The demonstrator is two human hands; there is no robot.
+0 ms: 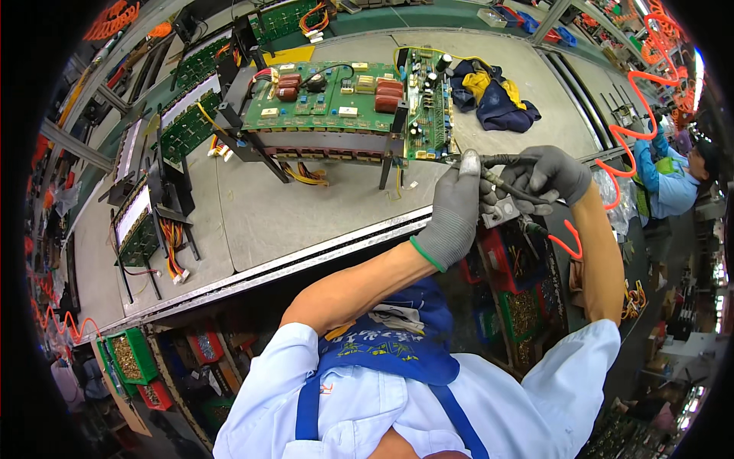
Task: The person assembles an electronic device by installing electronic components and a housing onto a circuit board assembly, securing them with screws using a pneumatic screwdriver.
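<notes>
My left hand (455, 206), in a grey glove with a green cuff, is closed with its thumb up at the front edge of the bench. My right hand (564, 174), gloved in grey too, curls its fingers close beside it. Between them runs a dark rod-like tool (508, 186), gripped by both; its exact kind is not clear. A small metal block (501, 213) shows just under the fingers. Beyond my left hand stands a green circuit board assembly (329, 115) on black legs, with red-brown components. An upright board (428, 103) is at its right end.
Several board assemblies (136, 222) with loose wires stand at the left. A dark blue and yellow cloth (497, 96) lies behind my hands. An orange coiled hose (631, 145) hangs at the right. Parts bins (524, 314) sit below the bench edge. Another person (673, 183) is at far right.
</notes>
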